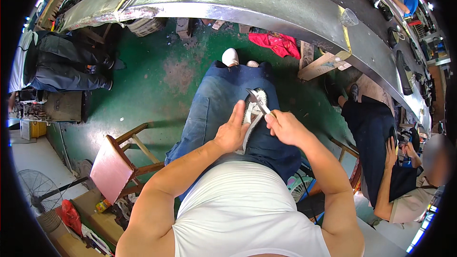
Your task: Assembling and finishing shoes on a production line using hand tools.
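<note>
Left hand: the left hand point(232, 132) lies against the near side of a shoe point(252, 114) on the person's lap, fingers stretched up along it and the thumb spread; it steadies the shoe with a loose, half-open hold rather than a closed fist.
Right hand: the right hand point(285, 127) is curled shut around the handles of metal pliers point(258, 100), whose dark head points up and to the left and touches the shoe's upper part.
Shoe: white with dark parts, lying lengthwise on the thighs in blue jeans point(214, 104), between the two hands; its far end is partly hidden by the pliers and the near end by the left hand.
Ahead: a long curved metal desk point(266, 4) runs across the top of the view, with dark shoes along its far edge and a clear plastic cup point(349, 17) near its rim.
Under the desk: a red cloth point(278, 44) on the green floor point(157, 76), beside wooden blocks point(319, 64) and the person's own white shoe tip point(230, 57).
Left side: a wooden stool with a pink seat point(110, 167) stands just beside the person's left knee; farther off, a seated person in dark trousers point(66, 64) and a floor fan point(39, 191).
Right side: another seated person in dark trousers point(381, 147), close to the person's right elbow, hands busy in their own lap.
</note>
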Demonstrator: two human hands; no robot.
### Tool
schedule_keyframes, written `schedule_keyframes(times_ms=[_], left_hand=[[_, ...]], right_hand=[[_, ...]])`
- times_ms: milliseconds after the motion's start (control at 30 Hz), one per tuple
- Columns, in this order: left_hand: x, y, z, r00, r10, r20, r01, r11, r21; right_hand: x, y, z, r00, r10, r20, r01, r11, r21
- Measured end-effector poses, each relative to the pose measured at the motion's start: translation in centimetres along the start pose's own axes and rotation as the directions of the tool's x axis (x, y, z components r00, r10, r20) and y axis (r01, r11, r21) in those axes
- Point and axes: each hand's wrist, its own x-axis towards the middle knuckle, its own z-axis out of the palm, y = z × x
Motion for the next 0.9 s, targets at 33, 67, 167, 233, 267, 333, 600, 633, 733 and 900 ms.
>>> schedule_keyframes(times_ms=[33,67,167,233,267,333,600,633,733,900], left_hand=[[0.2,0.2,0.1,1.0,0.004,0.002,-0.004,1.0,-0.005],[0.2,0.5,0.2,0.989,-0.13,0.064,0.134,0.989,-0.061],[0.6,-0.2,-0.8,0.927,-0.303,0.222,0.344,0.923,-0.175],[-0.6,-0.1,-3.1,0.835,-0.165,0.525,0.379,0.864,-0.331],[-1.0,-0.4,-3.6,0.816,-0.172,0.551,0.389,0.869,-0.305],[-1.4,-0.8,-3.1,0.838,-0.151,0.525,0.396,0.83,-0.393],[0.1,0.5,-7.0,0.925,-0.167,0.34,0.378,0.478,-0.793],[0.8,1.0,-8.0,0.945,-0.124,0.304,0.327,0.45,-0.831],[6.4,6.2,-12.6,0.987,-0.014,0.158,0.138,0.572,-0.809],[21.1,14.2,-19.2,0.997,0.045,0.064,0.016,0.687,-0.727]], right_hand=[[-0.8,0.5,0.8,0.98,-0.171,-0.105,0.165,0.985,-0.059],[-1.4,1.1,1.8,0.956,-0.253,-0.152,0.237,0.965,-0.112],[-1.9,2.4,2.9,0.996,-0.094,-0.006,0.086,0.94,-0.33],[-2.3,2.7,2.6,0.995,-0.102,-0.007,0.095,0.943,-0.318],[-2.5,2.7,2.4,0.993,-0.115,-0.007,0.108,0.947,-0.304],[-2.9,2.0,1.2,0.999,-0.042,0.027,0.047,0.975,-0.216],[1.8,0.0,-12.1,0.691,-0.425,-0.585,0.117,0.864,-0.489],[3.5,0.4,-14.8,0.585,-0.52,-0.622,0.09,0.804,-0.587],[8.3,2.1,-21.7,0.531,-0.524,-0.666,-0.079,0.752,-0.655],[11.4,3.1,-25.0,0.515,-0.534,-0.67,-0.059,0.758,-0.65]])
